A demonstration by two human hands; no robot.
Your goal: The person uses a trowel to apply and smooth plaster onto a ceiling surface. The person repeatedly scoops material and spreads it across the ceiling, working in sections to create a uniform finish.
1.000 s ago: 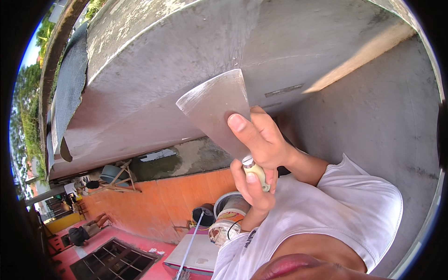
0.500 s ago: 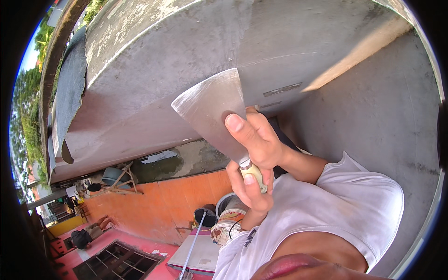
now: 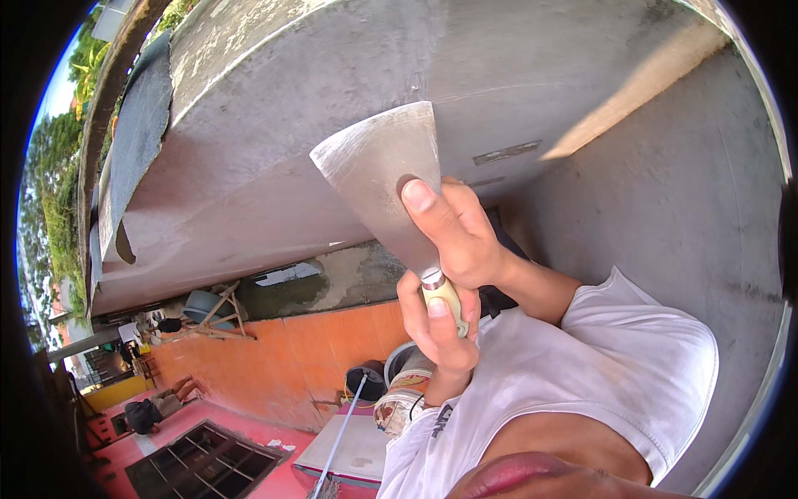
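Note:
A wide putty knife [image 3: 386, 175] with a flared steel blade and a cream handle is held up in front of me, the blade's broad edge pointing up and left. My left hand [image 3: 440, 333] is closed round the handle, thumb resting on it just below the metal collar. Against the blade's face presses the thumb of my right hand [image 3: 465, 237], over a dark round spot. The other fingers of that hand are mostly hidden behind the blade.
Behind the knife runs a grey plastered wall [image 3: 274, 166], with a dark sheet [image 3: 141, 141] hanging at its left. Lower left are an orange wall [image 3: 274, 353], a barred window [image 3: 208, 466], a wooden trestle [image 3: 229, 320], a black bucket [image 3: 366, 381] and another person [image 3: 148, 414].
Both hands and the putty knife have shifted slightly upward in the picture. The grip on handle and blade looks the same.

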